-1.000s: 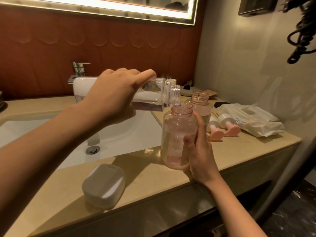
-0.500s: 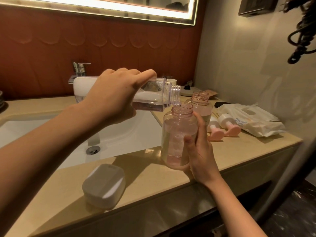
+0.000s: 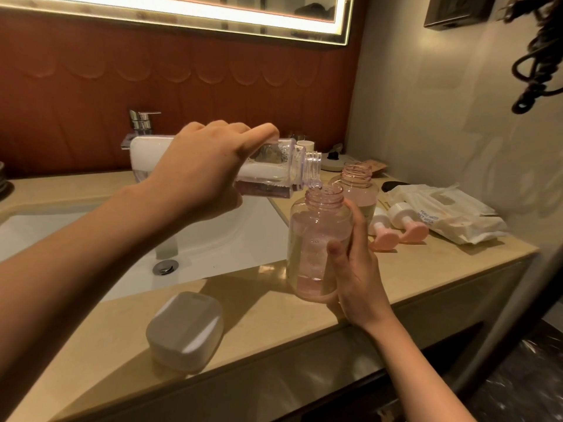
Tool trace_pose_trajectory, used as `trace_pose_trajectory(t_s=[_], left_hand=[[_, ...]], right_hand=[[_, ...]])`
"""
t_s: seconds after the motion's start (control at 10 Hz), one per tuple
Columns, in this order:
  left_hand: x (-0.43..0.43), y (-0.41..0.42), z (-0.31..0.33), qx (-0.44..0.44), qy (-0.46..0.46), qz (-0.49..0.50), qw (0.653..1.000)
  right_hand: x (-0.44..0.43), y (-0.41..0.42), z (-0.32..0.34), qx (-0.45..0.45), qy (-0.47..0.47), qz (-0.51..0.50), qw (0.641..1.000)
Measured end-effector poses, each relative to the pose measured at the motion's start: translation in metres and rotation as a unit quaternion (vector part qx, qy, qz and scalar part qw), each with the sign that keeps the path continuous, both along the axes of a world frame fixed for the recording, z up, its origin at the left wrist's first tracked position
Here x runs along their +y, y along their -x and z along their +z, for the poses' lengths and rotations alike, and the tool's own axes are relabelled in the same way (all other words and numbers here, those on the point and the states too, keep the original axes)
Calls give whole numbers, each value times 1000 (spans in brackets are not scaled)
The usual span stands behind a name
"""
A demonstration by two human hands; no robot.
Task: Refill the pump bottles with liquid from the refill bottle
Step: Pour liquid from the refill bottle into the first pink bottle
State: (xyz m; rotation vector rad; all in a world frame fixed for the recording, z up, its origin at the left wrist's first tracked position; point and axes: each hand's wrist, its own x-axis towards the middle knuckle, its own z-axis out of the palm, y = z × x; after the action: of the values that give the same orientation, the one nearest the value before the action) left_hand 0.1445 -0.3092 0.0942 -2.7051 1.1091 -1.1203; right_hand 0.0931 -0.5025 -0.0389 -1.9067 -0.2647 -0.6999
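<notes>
White "WET WIPES" pack (image 3: 454, 220); left grip (image 3: 201, 175) clasps refill bottle (image 3: 283, 167), right grip (image 3: 358, 269) pump bottle (image 3: 310, 236).

I note the clear rectangular plastic refill bottle (image 3: 283, 166) tipped near-horizontal, its open threaded neck just over the mouth of the uncapped translucent pink round pump bottle (image 3: 316, 239), upright and part-filled, a second uncapped pink pump bottle (image 3: 361, 191) standing just behind.

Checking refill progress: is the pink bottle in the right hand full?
Not full. The pink bottle in the right hand shows liquid only near its bottom; the refill bottle is tipped over its neck.
</notes>
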Motion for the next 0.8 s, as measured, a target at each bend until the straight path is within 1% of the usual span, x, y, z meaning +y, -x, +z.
trace_pose_trajectory(t_s=[0.8], left_hand=[[-1, 0, 1, 4, -7, 8, 1000]], right_hand=[[1, 1, 1, -3, -3, 2, 1000]])
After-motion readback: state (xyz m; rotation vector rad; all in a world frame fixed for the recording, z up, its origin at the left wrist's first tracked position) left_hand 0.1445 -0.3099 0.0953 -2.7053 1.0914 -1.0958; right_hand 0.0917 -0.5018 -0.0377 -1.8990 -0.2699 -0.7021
